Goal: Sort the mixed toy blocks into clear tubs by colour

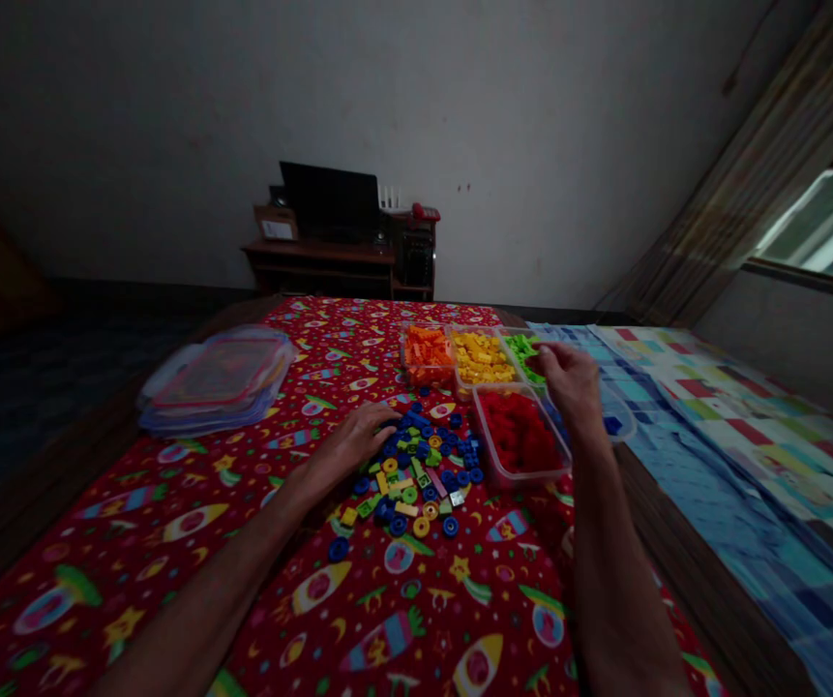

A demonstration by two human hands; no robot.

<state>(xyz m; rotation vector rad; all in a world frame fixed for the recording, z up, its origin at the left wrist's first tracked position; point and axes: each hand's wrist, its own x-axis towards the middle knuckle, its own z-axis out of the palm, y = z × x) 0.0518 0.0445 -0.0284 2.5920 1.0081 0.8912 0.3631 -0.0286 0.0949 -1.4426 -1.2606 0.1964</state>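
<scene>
A mixed pile of toy building bricks [423, 465], mostly blue, yellow and green with several small wheels, lies on the red patterned cloth [379, 639]. At the pile's left edge my left hand [364, 436] rests with its fingers stretched out, touching the nearest blue pieces. My right hand [572, 382] is over the front right of the box of green bricks [521, 350], its fingers pinched together. Whatever they may hold is hidden. Close by stand boxes of red bricks [518, 431], yellow bricks [484, 358] and orange bricks [427, 350]. My right wrist partly covers a clear box with blue pieces [613, 424].
Stacked clear lids [220, 378] lie on the cloth at the left. Beyond the table, a desk [321, 252] carries a dark monitor [330, 200] and a red telephone [426, 211]. A bed with a checked cover [721, 465] adjoins the right side, below a curtained window.
</scene>
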